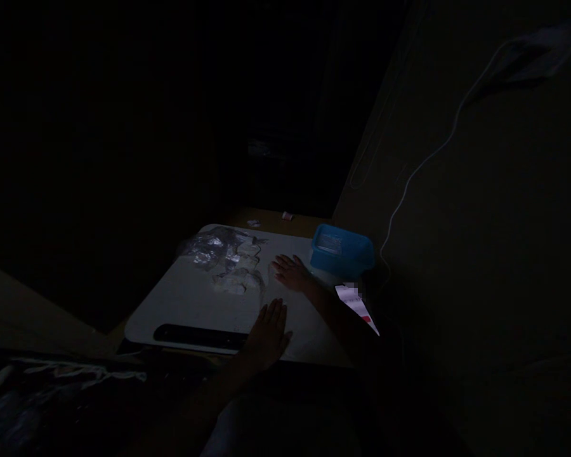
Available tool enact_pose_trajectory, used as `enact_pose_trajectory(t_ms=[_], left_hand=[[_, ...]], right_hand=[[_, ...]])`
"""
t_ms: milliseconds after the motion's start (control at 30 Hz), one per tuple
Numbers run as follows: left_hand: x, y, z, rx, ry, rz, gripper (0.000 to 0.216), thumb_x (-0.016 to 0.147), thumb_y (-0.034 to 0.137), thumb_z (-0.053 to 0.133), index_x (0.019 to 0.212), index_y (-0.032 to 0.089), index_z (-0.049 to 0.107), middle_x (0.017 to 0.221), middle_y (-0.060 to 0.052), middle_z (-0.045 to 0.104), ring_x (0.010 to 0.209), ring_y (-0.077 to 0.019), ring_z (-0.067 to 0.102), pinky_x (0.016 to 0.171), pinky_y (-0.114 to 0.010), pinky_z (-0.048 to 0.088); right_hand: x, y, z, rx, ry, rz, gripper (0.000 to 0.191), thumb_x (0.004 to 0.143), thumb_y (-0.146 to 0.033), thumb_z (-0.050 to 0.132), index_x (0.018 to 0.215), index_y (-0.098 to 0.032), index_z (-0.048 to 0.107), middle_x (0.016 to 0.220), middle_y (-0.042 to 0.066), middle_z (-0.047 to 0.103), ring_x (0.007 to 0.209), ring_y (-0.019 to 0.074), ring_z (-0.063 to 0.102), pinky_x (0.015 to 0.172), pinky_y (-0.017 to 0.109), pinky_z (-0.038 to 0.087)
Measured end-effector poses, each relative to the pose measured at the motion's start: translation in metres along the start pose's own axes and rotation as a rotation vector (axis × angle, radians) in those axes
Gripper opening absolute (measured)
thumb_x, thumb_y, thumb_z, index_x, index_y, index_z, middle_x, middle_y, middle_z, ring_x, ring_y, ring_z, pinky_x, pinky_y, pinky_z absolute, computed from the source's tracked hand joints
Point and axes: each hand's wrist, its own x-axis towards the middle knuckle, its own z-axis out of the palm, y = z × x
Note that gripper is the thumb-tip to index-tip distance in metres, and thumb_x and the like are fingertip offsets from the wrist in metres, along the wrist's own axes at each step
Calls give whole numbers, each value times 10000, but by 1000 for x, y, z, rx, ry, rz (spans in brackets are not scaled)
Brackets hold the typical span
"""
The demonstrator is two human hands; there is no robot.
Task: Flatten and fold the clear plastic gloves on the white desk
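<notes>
My left hand (pixel 269 335) lies flat near the front edge of a white tabletop (pixel 166 304), fingers stretched out. Farther back and to the right, my right hand (pixel 291 274) is also spread flat, palm down. Something thin and clear, perhaps plastic film, seems to lie by the fingers of both hands; the dim light hides its outline. Left of my right hand sit several whitish wrapped pieces (pixel 240 280), whose kind I cannot make out. Behind them is a crumpled clear plastic bag (pixel 207 249) with shiny folds. Neither hand appears to grip anything.
A blue plastic container (pixel 335 261) stands at the back right. Nearer, a lit phone screen (pixel 354 306) glows beside my right forearm. A long black strip (pixel 195 336) runs along the tabletop's front. A white cable (pixel 428 154) hangs down the right wall. The surroundings are very dark.
</notes>
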Motion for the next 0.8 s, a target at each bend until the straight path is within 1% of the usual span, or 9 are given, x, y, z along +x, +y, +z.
enact_pose_trajectory(t_ms=[100,200,333,400,500,633,733,800], left_hand=[[1,0,-2,8,-16,5,597,881,445,203,1310,50,329,1384,-179,297,1293,-277,233,1034,-412,213],[4,3,-5,8,-52,7,599,878,444,210,1308,46,330,1385,-183,292,1291,-284,233,1027,-418,222],[9,13,-8,-9,-89,22,604,875,449,218,1304,40,334,1387,-188,281,1292,-289,225,1029,-422,219],[10,17,-8,-19,-98,24,605,875,452,219,1302,40,339,1387,-185,279,1292,-286,226,1032,-418,217],[9,20,-7,-29,-88,16,604,878,453,205,1308,49,332,1390,-175,278,1296,-279,217,1036,-410,216],[6,19,-5,-41,-48,17,593,882,448,193,1313,64,329,1391,-169,281,1298,-271,217,1036,-412,221],[6,17,-3,-41,-26,23,593,877,455,213,1312,70,333,1385,-173,294,1292,-273,236,1030,-423,230],[7,17,-2,-36,-27,24,590,875,452,221,1312,72,333,1384,-172,297,1289,-271,246,1027,-421,237]], right_hand=[[7,4,-4,-1,-23,92,467,891,-366,263,1317,-191,333,1422,68,258,1304,200,205,1027,455,167],[4,1,-6,31,-52,144,555,873,-437,276,1355,-161,256,1438,80,204,1315,220,166,1029,478,161],[0,-14,0,89,-90,100,778,797,-624,296,1384,-133,155,1455,95,126,1331,250,82,1040,503,113],[2,-20,5,101,-86,92,807,785,-656,273,1384,-128,151,1455,103,120,1332,253,73,1040,511,102],[14,-24,14,106,-55,145,779,803,-648,228,1377,-124,180,1448,119,146,1329,254,86,1036,520,104],[38,-23,18,93,15,256,721,828,-605,245,1359,-116,240,1435,137,191,1321,269,121,1028,524,130],[50,-22,10,108,56,294,599,866,-499,288,1332,-122,304,1412,135,264,1306,268,180,1021,507,173],[50,-20,0,155,87,275,513,874,-401,340,1307,-127,351,1393,127,310,1287,249,235,1023,451,211]])
